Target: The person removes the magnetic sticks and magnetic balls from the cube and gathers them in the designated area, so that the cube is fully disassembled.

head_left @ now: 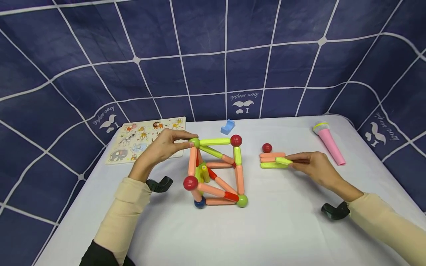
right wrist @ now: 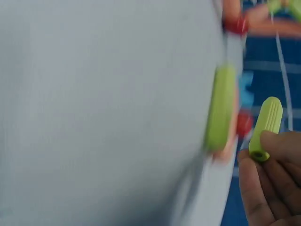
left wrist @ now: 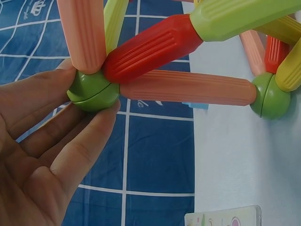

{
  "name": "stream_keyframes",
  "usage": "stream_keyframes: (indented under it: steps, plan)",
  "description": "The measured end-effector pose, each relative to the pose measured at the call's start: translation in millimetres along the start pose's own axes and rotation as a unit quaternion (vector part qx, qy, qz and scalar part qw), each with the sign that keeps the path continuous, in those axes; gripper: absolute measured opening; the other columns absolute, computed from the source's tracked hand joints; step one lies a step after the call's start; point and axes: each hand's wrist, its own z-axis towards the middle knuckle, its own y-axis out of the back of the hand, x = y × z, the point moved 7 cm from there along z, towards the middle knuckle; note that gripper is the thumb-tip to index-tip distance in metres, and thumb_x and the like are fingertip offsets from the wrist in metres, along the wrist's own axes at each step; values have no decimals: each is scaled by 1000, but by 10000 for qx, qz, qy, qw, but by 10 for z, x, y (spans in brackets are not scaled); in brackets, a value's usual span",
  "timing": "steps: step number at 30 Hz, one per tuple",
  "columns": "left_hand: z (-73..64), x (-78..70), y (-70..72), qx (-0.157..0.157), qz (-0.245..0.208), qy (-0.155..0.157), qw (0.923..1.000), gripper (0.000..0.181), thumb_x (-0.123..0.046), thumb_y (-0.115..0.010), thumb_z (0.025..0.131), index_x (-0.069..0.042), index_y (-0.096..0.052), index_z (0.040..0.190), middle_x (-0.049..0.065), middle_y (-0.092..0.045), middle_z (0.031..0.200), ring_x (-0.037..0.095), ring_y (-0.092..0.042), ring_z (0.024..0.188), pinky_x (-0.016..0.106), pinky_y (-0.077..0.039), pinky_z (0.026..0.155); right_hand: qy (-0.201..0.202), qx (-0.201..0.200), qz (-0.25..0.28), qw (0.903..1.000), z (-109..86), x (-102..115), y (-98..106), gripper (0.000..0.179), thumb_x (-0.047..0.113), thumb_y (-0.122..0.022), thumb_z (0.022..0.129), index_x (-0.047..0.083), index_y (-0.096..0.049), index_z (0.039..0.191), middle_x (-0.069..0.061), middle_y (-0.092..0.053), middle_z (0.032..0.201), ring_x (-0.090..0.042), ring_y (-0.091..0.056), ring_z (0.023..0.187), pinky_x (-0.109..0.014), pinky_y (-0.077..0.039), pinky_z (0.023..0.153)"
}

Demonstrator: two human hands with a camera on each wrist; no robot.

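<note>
Pinching with both hands, at rod-and-ball frame [head_left: 221, 183] on white table [head_left: 279, 229].
Holds green ball [head_left: 194, 142], upper frame corner, in left hand [head_left: 163, 147]; pinches yellow-green rod [head_left: 283, 160] in right hand [head_left: 317, 169], near loose rods [head_left: 268, 160] and red ball [head_left: 267, 147]. Farther out: pink microphone [head_left: 331, 144] right, puzzle board [head_left: 149, 143] left.

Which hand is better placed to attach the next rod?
Likely the right hand: it pinches a loose yellow-green rod, while the left hand pinches a green ball on the frame.
</note>
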Motion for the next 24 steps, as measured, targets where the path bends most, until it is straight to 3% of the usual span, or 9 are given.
stream_keyframes:
  steps: [3,9,13,24]
  plan:
    - [-6,5,-1,-12,18,-5,10000,31,-10,-73,89,-7,-71,120,8,-69,119,24,-54,121,49,-44,101,-410,-91,-253,9988,55,-280,123,27,14,-77,86,6,-75,112,-15,-72,108,4,-62,88,-14,-48,64]
    - [-15,1,-11,8,11,-39,10000,31,-11,-73,90,-4,-70,120,10,-68,120,25,-56,120,49,-45,100,-612,-325,-859,9939,155,-588,219,26,8,-75,85,2,-74,110,-20,-71,105,-25,-67,93,-16,-46,62]
    - [-27,-2,-7,-17,36,-67,10000,32,-12,-73,90,-5,-71,120,8,-69,120,25,-56,120,49,-45,100,-401,-428,-1016,9931,220,-624,244,25,3,-73,85,0,-74,109,-22,-71,103,-36,-67,97,-13,-43,64]
    - [-18,-25,5,-40,46,-103,9999,31,-13,-73,90,-7,-71,120,7,-69,119,23,-56,120,46,-46,100,-448,-150,-1059,9933,317,-626,244,31,1,-71,84,-1,-71,115,-24,-69,108,-40,-66,100,-20,-47,68]
